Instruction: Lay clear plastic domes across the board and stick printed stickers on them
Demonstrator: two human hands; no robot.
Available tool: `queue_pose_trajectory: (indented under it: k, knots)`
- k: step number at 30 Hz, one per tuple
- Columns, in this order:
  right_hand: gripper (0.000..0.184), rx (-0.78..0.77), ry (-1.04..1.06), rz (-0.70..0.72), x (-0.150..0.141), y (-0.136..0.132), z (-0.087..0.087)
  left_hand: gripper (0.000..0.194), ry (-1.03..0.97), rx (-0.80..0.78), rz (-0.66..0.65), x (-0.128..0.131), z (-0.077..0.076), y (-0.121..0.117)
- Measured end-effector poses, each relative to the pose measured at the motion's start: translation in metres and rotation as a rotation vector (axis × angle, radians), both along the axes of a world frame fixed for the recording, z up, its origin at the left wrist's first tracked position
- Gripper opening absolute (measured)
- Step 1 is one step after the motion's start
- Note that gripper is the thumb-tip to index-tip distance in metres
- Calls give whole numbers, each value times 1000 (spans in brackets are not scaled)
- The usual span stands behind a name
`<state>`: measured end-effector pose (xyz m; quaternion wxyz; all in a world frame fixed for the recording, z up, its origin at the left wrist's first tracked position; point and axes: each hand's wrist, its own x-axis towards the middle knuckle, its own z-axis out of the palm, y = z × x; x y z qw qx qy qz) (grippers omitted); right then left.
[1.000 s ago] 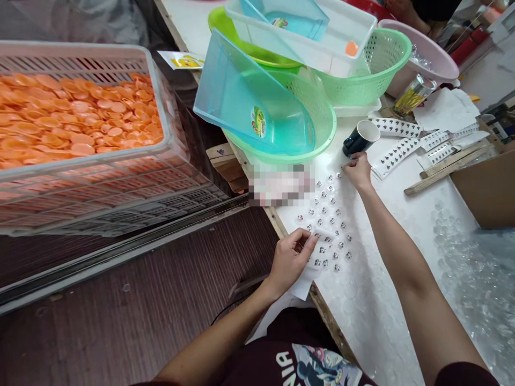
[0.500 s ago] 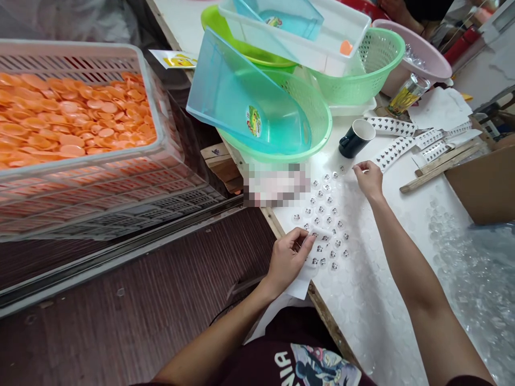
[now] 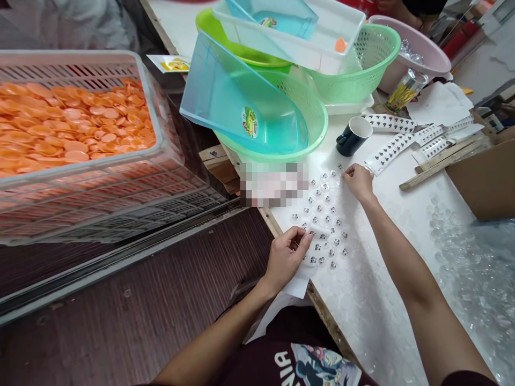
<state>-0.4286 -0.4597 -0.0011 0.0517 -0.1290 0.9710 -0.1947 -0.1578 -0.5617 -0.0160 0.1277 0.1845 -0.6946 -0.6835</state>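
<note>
My left hand (image 3: 285,258) pinches a strip of sticker sheet (image 3: 320,231), white with small black prints, near the table's front edge. Several clear round discs (image 3: 319,208) with small black-and-white stickers lie spread beyond it. At the far end of these discs my right hand (image 3: 359,182) is closed in a pinch, its fingertips close to the table; whatever they hold is too small to make out. A dark mug (image 3: 348,143) with a white inside stands just beyond the right hand. More printed sticker strips (image 3: 389,152) lie to its right.
Green baskets (image 3: 322,115) and blue trays (image 3: 197,91) crowd the back of the table. On the left stands a crate (image 3: 140,80) of orange discs. Wooden sticks (image 3: 426,174), a cardboard box (image 3: 478,187) and loose clear discs (image 3: 462,284) are on the right.
My right hand has moved a little left, closer to the farthest stickered discs. My left hand keeps its pinch on the sticker strip. The whole view has shifted slightly.
</note>
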Motion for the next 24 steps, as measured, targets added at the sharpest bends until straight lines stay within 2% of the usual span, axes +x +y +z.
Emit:
queue_pose_trajectory:
  k: [2,4,8,10,12,14,17,19,24]
  knots:
    - [10,61,25,-6,1,-3,2,25,-2,30,4,-1,1,0]
    - [18,45,35,-26,2,-4,6,25,-2,62,13,-1,1,0]
    - [6,-198,102,-34,23,1,17,27,8,117,37,-2,2,-1]
    - [19,-281,109,-1,51,8,23,29,15,136,52,-1,1,-1]
    - [31,-355,16,102,87,17,29,31,16,150,67,-1,1,-1]
    - [27,-490,-239,302,124,28,32,33,12,157,81,0,0,0]
    - [20,-567,-390,349,161,41,33,35,4,157,84,-1,0,2]
    - [17,-593,-409,323,171,46,31,30,11,176,76,-2,1,2]
    - [21,-576,-425,343,173,49,29,26,28,223,29,-4,5,2]
